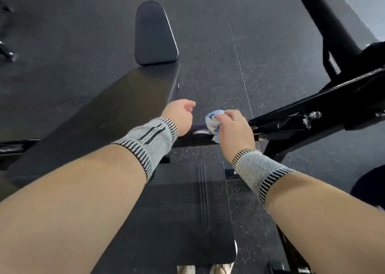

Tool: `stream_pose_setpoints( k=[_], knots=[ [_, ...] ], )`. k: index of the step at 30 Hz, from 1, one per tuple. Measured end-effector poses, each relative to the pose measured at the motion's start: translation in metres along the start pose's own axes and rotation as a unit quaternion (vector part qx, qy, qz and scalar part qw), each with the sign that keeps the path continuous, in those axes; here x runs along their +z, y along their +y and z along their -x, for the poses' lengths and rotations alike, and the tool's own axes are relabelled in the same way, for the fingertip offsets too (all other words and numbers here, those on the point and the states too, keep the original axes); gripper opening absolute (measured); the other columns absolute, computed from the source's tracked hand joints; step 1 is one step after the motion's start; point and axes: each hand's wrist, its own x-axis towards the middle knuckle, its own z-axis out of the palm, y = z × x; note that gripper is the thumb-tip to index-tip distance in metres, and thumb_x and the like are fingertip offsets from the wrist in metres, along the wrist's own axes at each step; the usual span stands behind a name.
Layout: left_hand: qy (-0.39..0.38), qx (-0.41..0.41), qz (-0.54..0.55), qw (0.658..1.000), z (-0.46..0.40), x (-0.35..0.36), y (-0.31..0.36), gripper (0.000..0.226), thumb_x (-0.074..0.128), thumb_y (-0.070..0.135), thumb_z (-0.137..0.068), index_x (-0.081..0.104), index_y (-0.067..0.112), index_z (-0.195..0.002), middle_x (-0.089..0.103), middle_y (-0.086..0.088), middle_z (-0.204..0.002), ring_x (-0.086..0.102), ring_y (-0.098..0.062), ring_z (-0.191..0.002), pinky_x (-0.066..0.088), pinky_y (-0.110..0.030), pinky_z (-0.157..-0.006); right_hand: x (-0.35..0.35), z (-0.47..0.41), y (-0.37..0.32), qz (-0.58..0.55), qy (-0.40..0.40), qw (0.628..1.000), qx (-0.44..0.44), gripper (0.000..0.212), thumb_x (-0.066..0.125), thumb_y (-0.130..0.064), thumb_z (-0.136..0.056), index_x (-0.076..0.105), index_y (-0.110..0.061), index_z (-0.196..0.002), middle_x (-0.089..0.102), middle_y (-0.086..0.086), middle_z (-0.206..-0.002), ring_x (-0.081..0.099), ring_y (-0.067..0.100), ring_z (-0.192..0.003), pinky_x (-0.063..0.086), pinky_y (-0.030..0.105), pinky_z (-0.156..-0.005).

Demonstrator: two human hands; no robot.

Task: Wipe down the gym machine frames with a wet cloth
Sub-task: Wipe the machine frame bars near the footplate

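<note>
Two hands reach out over one black frame bar [200, 135] that runs crosswise under them, and this bar serves as the landmark. The right hand [233, 127] grips one bunched blue and white cloth [214, 123], fingers curled round it, and holds it against the top of the bar. The left hand [180, 115] hovers just left of the cloth, above the bar, its fingers loosely curled and holding nothing. Each wrist wears one grey knitted wristband with black stripes, two in all: the left [150, 143] and the right [258, 171]. Beyond the bar stands one dark rounded pad [155, 34]; nearer than the bar lies one flat black seat pad [183, 215]. To the right of the bar, black frame tubes [316, 107] rise upward. Speckled dark rubber floor [218, 82] lies beneath everything.
</note>
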Motion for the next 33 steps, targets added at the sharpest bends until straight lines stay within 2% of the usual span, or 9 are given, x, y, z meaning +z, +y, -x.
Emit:
stream_pose_setpoints(
  k=[3,8,11,15,19,21,26,31,33],
  knots=[
    [0.008,0.014,-0.011,1.0,-0.021,-0.002,-0.008,0.042,0.041,0.0,-0.096,0.057,0.019,-0.131,0.06,0.003,-0.129,0.055,-0.012,-0.118,0.035,-0.015,-0.093,0.033,-0.011,-0.008,0.172,-0.07,0.982,-0.037,0.05,0.05,-0.014,-0.09,0.037,-0.015,-0.139,0.033,0.009,-0.144,0.038,0.03,-0.121,0.036,0.037,-0.098],
    [-0.026,0.069,-0.196,0.978,-0.041,-0.002,-0.008,0.051,0.046,-0.002,-0.092,0.053,0.022,-0.136,0.055,0.001,-0.137,0.053,-0.016,-0.122,0.039,-0.023,-0.101,0.087,-0.008,-0.044,0.206,-0.112,0.954,-0.188,0.061,0.04,-0.025,-0.093,0.02,-0.011,-0.149,0.02,0.011,-0.154,0.028,0.03,-0.134,0.03,0.041,-0.104],
    [-0.138,0.122,-0.39,0.902,-0.038,-0.003,-0.004,0.043,0.05,0.001,-0.09,0.06,0.022,-0.126,0.063,-0.003,-0.121,0.059,-0.023,-0.112,0.044,-0.028,-0.086,0.066,-0.003,-0.019,0.26,-0.078,0.95,-0.151,0.058,0.039,-0.022,-0.088,0.034,-0.012,-0.144,0.033,0.012,-0.15,0.04,0.028,-0.127,0.035,0.043,-0.099],
    [-0.212,0.148,-0.53,0.808,-0.036,-0.002,-0.008,0.036,0.053,0.006,-0.089,0.058,0.019,-0.123,0.064,-0.001,-0.11,0.06,-0.022,-0.097,0.048,-0.031,-0.08,0.054,0.017,-0.005,0.277,-0.122,0.952,-0.047,0.061,0.023,-0.02,-0.095,0.005,-0.007,-0.151,0.0,0.019,-0.158,0.007,0.037,-0.145,0.008,0.051,-0.115],
    [-0.228,0.16,-0.502,0.819,-0.037,-0.002,-0.004,0.032,0.048,0.009,-0.096,0.053,0.009,-0.127,0.064,-0.008,-0.115,0.059,-0.024,-0.094,0.039,-0.023,-0.066,0.08,0.011,-0.04,0.247,-0.127,0.953,-0.121,0.059,0.037,-0.023,-0.09,0.033,-0.009,-0.147,0.03,0.016,-0.152,0.033,0.037,-0.137,0.031,0.047,-0.108],
    [-0.204,0.146,-0.476,0.843,-0.042,-0.003,-0.009,0.045,0.052,0.008,-0.093,0.042,0.011,-0.137,0.06,-0.007,-0.124,0.059,-0.025,-0.104,0.045,-0.027,-0.077,0.074,0.007,-0.03,0.263,-0.116,0.948,-0.137,0.059,0.035,-0.021,-0.083,0.043,-0.013,-0.141,0.042,0.011,-0.145,0.044,0.033,-0.128,0.04,0.049,-0.097],
    [-0.195,0.112,-0.427,0.876,-0.046,-0.005,-0.019,0.07,0.04,0.001,-0.092,0.014,0.021,-0.154,0.037,0.001,-0.152,0.043,-0.022,-0.133,0.041,-0.032,-0.104,0.051,0.016,-0.013,0.263,-0.068,0.962,0.02,0.061,0.027,-0.015,-0.08,0.038,-0.009,-0.139,0.041,0.014,-0.14,0.048,0.031,-0.112,0.034,0.05,-0.102],
    [-0.185,0.124,-0.423,0.879,-0.048,-0.002,-0.021,0.069,0.049,0.004,-0.091,0.022,0.022,-0.151,0.047,-0.002,-0.145,0.049,-0.023,-0.127,0.044,-0.038,-0.103,0.078,0.011,-0.058,0.195,-0.11,0.964,-0.141,0.057,0.044,-0.017,-0.092,0.026,-0.015,-0.146,0.033,0.007,-0.139,0.037,0.027,-0.119,0.033,0.042,-0.104],
    [-0.187,0.132,-0.428,0.875,-0.049,-0.001,-0.02,0.065,0.046,0.004,-0.091,0.026,0.021,-0.15,0.05,-0.001,-0.142,0.052,-0.024,-0.124,0.046,-0.039,-0.1,0.064,0.009,-0.037,0.205,-0.105,0.968,-0.104,0.057,0.045,-0.015,-0.09,0.029,-0.016,-0.145,0.032,0.004,-0.142,0.037,0.024,-0.121,0.036,0.039,-0.103]
  ],
)
